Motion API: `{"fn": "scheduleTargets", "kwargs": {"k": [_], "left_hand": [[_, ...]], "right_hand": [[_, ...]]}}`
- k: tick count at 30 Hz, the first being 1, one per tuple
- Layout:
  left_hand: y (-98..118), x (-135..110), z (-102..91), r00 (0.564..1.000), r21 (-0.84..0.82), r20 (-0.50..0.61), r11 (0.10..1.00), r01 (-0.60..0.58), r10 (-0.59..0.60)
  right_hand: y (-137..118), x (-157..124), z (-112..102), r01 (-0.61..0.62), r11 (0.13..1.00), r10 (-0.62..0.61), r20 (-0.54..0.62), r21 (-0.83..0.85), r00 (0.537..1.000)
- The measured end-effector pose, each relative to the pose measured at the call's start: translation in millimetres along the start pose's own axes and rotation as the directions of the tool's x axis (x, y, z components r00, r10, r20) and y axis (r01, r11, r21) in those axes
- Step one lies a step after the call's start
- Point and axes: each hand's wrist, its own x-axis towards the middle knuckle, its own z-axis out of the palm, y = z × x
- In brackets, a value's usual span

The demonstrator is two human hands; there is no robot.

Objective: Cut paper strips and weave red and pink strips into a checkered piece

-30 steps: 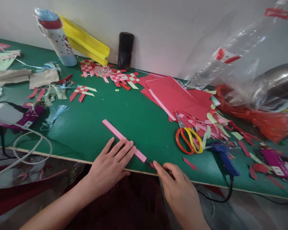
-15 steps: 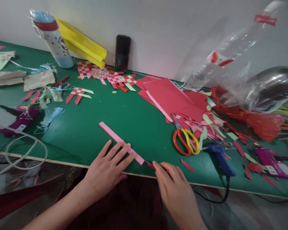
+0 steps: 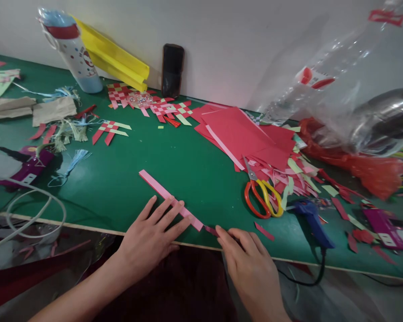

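A long pink paper strip [image 3: 156,188] lies slantwise on the green table [image 3: 188,165] near its front edge. My left hand [image 3: 151,235] lies flat with spread fingers, pressing down the strip's near half. My right hand [image 3: 248,264] is closed in a pinch at the table edge, gripping a small dark red tool or piece [image 3: 211,230] that meets the strip's near end; what exactly it is stays hidden by the fingers.
Orange and yellow scissors [image 3: 263,197] and a blue glue gun [image 3: 312,219] lie right of my hands, beside a heap of red paper sheets [image 3: 242,134] and scraps. Woven paper pieces [image 3: 161,107], a phone [image 3: 172,70], a bottle [image 3: 74,49], a purple glue gun [image 3: 27,165] and a white cable [image 3: 36,210] lie beyond and left.
Both hands have stayed at the strip; only the view shifted slightly. The strip and right hand's pinch look the same.
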Motion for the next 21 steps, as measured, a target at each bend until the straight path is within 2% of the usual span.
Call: {"fn": "scheduleTargets", "kwargs": {"k": [21], "left_hand": [[0.1,1.1,-0.3,0.999,-0.001,0.032,1.000,-0.027,0.027]], "right_hand": [[1.2,3.8,2.7,-0.009,0.998,0.011,-0.025,0.061,1.000]]}}
